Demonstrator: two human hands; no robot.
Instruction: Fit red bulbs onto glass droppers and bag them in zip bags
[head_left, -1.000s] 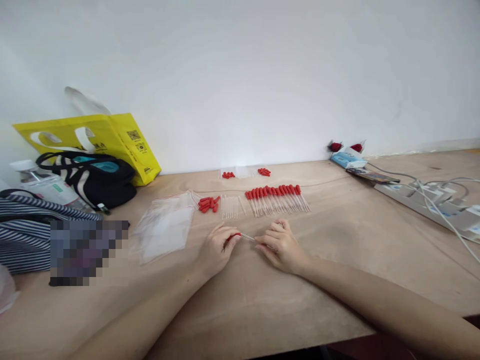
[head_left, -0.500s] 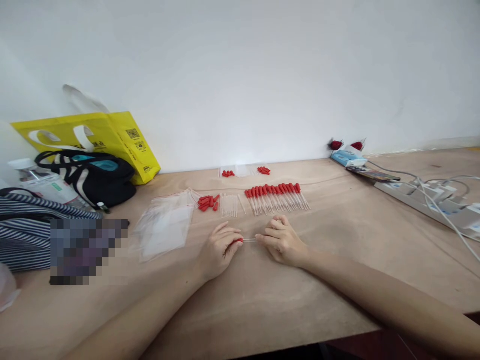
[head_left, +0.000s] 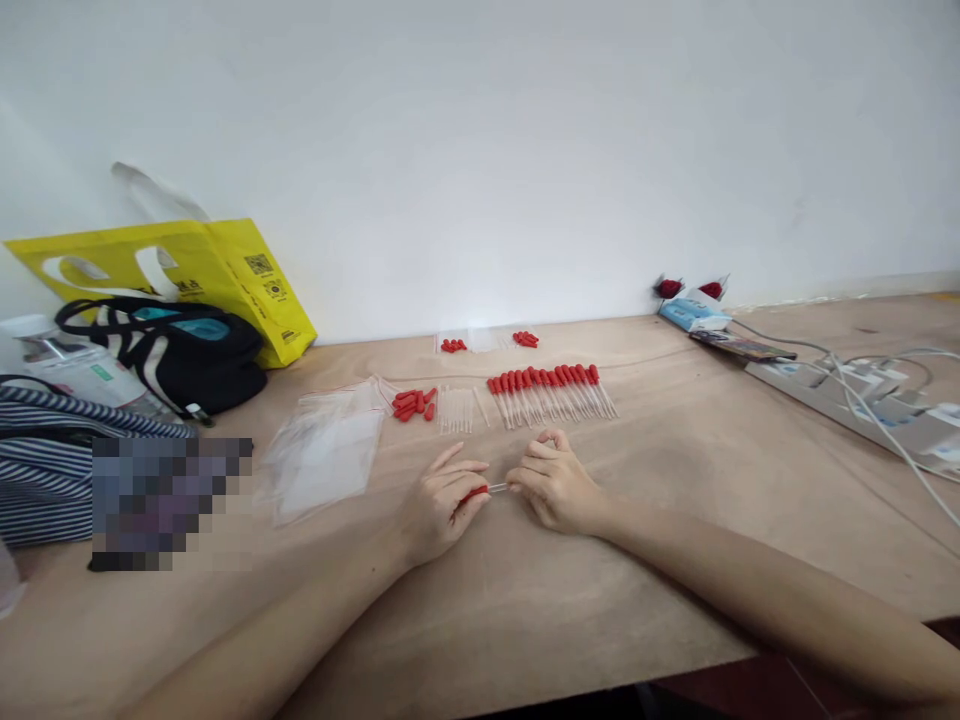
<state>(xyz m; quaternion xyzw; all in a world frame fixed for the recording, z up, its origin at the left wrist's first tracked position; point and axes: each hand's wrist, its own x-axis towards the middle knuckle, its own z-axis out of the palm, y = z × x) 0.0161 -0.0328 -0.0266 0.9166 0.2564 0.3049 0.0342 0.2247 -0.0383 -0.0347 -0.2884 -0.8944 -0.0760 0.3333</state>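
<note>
My left hand [head_left: 448, 500] pinches a red rubber bulb [head_left: 474, 494] between thumb and fingers. From the bulb a thin clear tube [head_left: 498, 488] runs right, its far end gripped by the fingertips of my right hand [head_left: 553, 484]. Beyond my hands lies a row of red-capped clear droppers [head_left: 544, 380], side by side with the bulbs toward the wall. Left of them are several bare clear tubes [head_left: 455, 408] and a small pile of loose red bulbs [head_left: 411, 403]. Clear plastic bags [head_left: 330, 460] lie flat farther left.
Small bags with red bulbs [head_left: 526, 340] lie by the wall. A yellow bag [head_left: 262, 290], black bag [head_left: 232, 365], bottle [head_left: 90, 370] and striped cloth [head_left: 45, 460] crowd the left. On the right are a blue packet [head_left: 697, 312] and a power strip [head_left: 840, 410] with cables.
The tube between my hands has tilted slightly, its bulb end now a little lower. Both hands keep their hold, and the camera view has shifted slightly.
</note>
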